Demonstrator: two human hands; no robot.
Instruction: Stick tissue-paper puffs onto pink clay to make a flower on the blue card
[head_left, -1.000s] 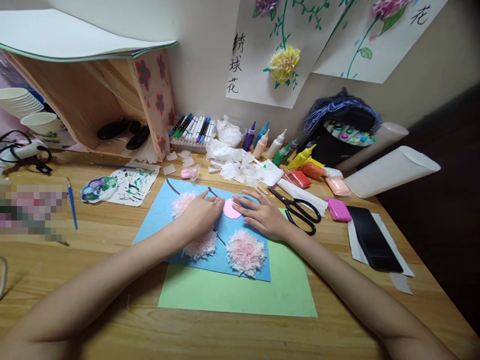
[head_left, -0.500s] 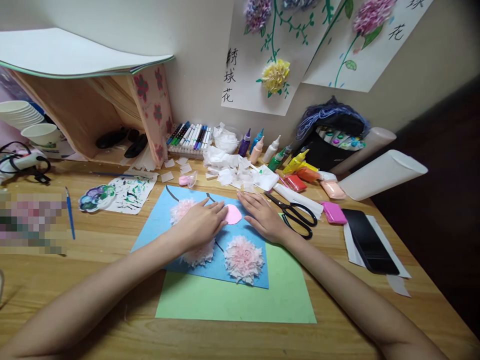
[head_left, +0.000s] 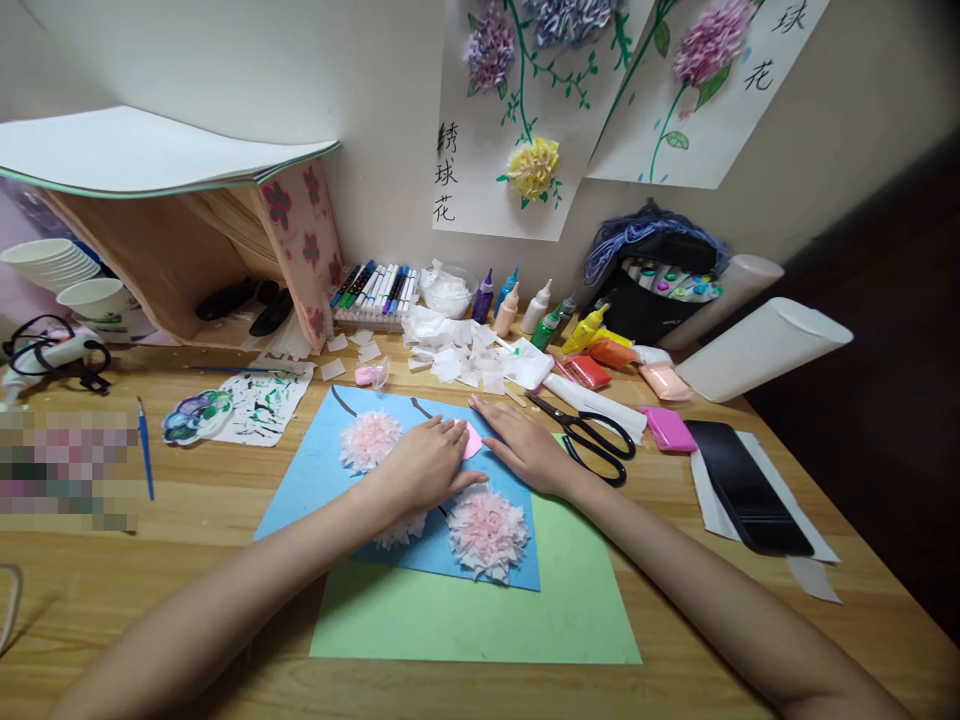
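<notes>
A flat pink clay piece (head_left: 472,441) lies on a blue sheet (head_left: 300,490), partly covered by my left hand (head_left: 431,465). That hand is spread flat, palm down, with its thumb out toward the lower right. My right hand (head_left: 525,440) rests flat on the sheet's right side, fingers stretched out, just right of the pink piece. Pink-and-white paper flowers sit on the sheet: one flower (head_left: 371,441) at upper left, another flower (head_left: 489,533) at lower right. A third, below my left wrist, is mostly hidden. Dark stems show between them.
Under the blue sheet lies a green sheet (head_left: 472,625). Black-handled scissors (head_left: 600,440) lie beside my right hand. Behind are paper scraps (head_left: 457,355), paint bottles (head_left: 538,307) and markers (head_left: 379,290). A phone (head_left: 750,490) lies at right, a paintbrush (head_left: 145,455) at left.
My left hand has shifted right over the pink clay piece, covering more of it, and its thumb has spread. My right hand stays nearly in place. The view has tilted slightly.
</notes>
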